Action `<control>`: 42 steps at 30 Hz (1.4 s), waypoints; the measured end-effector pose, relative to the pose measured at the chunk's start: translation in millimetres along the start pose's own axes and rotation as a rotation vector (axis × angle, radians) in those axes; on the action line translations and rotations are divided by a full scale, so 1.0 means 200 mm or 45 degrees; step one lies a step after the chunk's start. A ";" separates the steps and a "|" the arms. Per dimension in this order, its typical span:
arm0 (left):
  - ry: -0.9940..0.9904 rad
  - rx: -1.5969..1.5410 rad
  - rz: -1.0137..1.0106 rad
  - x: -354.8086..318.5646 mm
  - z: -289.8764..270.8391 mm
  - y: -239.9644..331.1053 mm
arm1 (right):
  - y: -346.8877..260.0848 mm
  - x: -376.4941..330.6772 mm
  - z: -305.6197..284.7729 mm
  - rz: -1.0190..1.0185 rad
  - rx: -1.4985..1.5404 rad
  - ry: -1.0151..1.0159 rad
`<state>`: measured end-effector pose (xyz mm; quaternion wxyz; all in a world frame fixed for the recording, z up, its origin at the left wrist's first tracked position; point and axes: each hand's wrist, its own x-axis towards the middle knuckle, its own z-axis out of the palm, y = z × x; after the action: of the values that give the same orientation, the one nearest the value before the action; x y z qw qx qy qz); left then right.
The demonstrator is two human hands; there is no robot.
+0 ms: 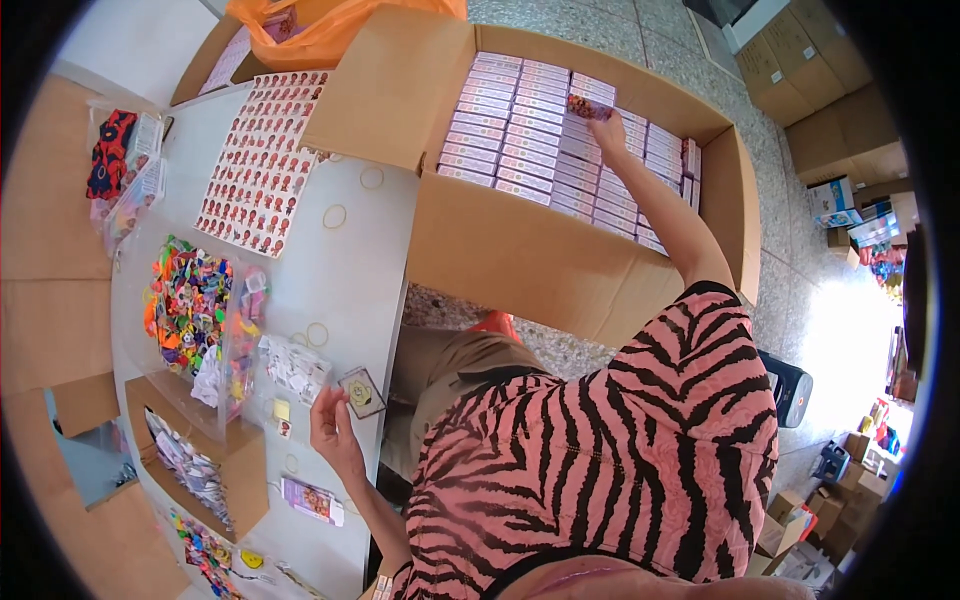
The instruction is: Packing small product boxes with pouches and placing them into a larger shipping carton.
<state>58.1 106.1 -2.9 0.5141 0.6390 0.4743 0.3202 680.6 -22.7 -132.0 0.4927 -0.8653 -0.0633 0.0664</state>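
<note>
My right hand (606, 132) reaches into a large open cardboard carton (520, 255) on the right and grips a small dark, colourful printed box (588, 107). Beneath it, rows of small white-and-purple boxes (527, 140) fill the carton. Over the edge of the white table (350, 290), my left hand (334, 425) has its fingers loosely apart. Close to its fingertips is a small dark-edged card with a yellow figure (362, 392); whether they touch is hard to tell. Beside this hand lie a clear bag of white packets (294, 368) and a flat purple box (312, 501).
A clear tub of colourful small toys (195, 310) and a carton of silvery packets (250, 500) stand at left. A sticker sheet (262, 165), rubber bands (335, 217) and an orange bag (345, 40) lie farther off. Stacked cartons (800, 60) stand at far right.
</note>
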 end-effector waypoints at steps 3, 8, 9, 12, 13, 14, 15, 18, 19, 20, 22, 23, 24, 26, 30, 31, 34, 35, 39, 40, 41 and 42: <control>0.037 0.011 -0.002 -0.01 -0.02 -0.02 | 0.00 0.00 -0.01 -0.026 -0.110 0.057; 0.160 0.220 0.011 -0.06 -0.05 0.03 | 0.05 0.04 -0.05 -0.125 0.150 -0.516; 0.111 0.214 0.059 -0.01 -0.06 0.02 | 0.33 0.36 -0.46 -0.168 0.102 -0.577; 0.290 0.231 0.095 -0.09 -0.11 0.02 | 0.23 0.43 -0.38 0.021 -0.019 -0.237; 0.337 0.196 0.112 -0.13 -0.14 0.02 | 0.16 0.38 -0.34 -0.198 0.130 -0.231; 0.397 0.187 0.090 -0.18 -0.17 0.00 | 0.10 0.41 -0.35 -0.397 0.290 -0.244; 0.465 0.176 0.095 -0.22 -0.18 -0.02 | 0.00 0.39 -0.30 -0.417 0.241 -0.209; 0.679 0.253 0.075 -0.34 -0.25 -0.07 | -0.52 0.00 -0.09 -0.676 0.252 -0.282; 0.768 0.311 0.064 -0.38 -0.28 -0.10 | -0.70 -0.22 -0.04 -0.910 0.295 -0.330; 0.793 0.310 0.053 -0.41 -0.31 -0.12 | -0.82 -0.39 0.01 -0.922 0.299 -0.353; 1.127 0.592 0.065 -0.42 -0.38 -0.19 | -0.99 -0.67 0.13 -1.213 0.351 -0.626; 1.191 0.676 0.007 -0.45 -0.44 -0.26 | -1.07 -0.82 0.19 -1.333 0.304 -0.744; 1.235 0.678 -0.008 -0.48 -0.48 -0.30 | -1.14 -0.96 0.27 -1.458 0.267 -0.872; 1.310 0.881 -0.201 -0.49 -0.57 -0.36 | -1.19 -1.25 0.38 -1.503 0.189 -1.119; 1.337 1.070 -0.394 -0.50 -0.66 -0.48 | -1.25 -1.73 0.53 -1.787 0.173 -1.601; 1.347 1.061 -0.403 -0.50 -0.67 -0.49 | -1.25 -1.84 0.55 -1.771 0.162 -1.706; 1.277 1.044 -0.565 -0.46 -0.68 -0.53 | -1.27 -2.10 0.54 -1.711 0.125 -1.940; 1.275 1.086 -0.577 -0.46 -0.68 -0.55 | -1.25 -2.16 0.56 -1.720 0.120 -1.946; 1.304 1.182 -0.563 -0.46 -0.67 -0.54 | -1.15 -2.30 0.59 -1.663 0.255 -2.098; 1.307 1.173 -0.573 -0.46 -0.68 -0.53 | -1.13 -2.32 0.59 -1.627 0.261 -2.128; 1.312 1.136 -0.571 -0.46 -0.68 -0.52 | -1.12 -2.34 0.59 -1.560 0.224 -2.160; 1.316 1.101 -0.569 -0.46 -0.69 -0.51 | -1.11 -2.35 0.59 -1.563 0.216 -2.170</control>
<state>-124.9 70.9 -58.0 -0.0232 0.4395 0.8617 0.2524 187.6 107.7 23.7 0.2933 -0.3147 -0.8112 0.3960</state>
